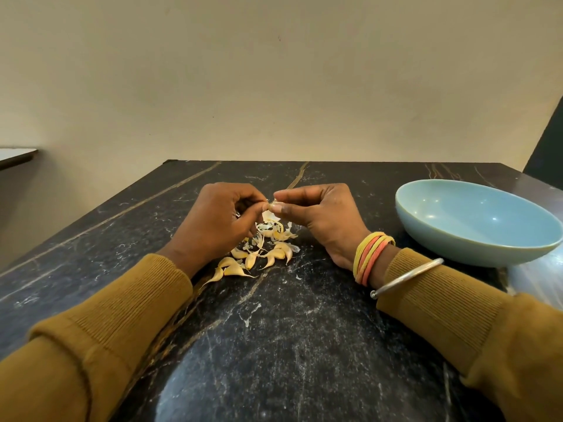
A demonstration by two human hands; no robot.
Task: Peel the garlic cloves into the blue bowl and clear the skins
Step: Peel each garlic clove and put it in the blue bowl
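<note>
My left hand and my right hand meet above the middle of the dark marble table. Between their fingertips they pinch one small garlic clove, a pale skin hanging from it. Just below lies a pile of several unpeeled garlic cloves, mixed with loose papery skins. The blue bowl stands to the right of my right hand; the part of its inside that I see holds nothing.
A plain wall rises behind the table's far edge. A pale ledge shows at the far left. Something translucent, like plastic, lies at the table's right edge below the bowl. Bangles ring my right wrist.
</note>
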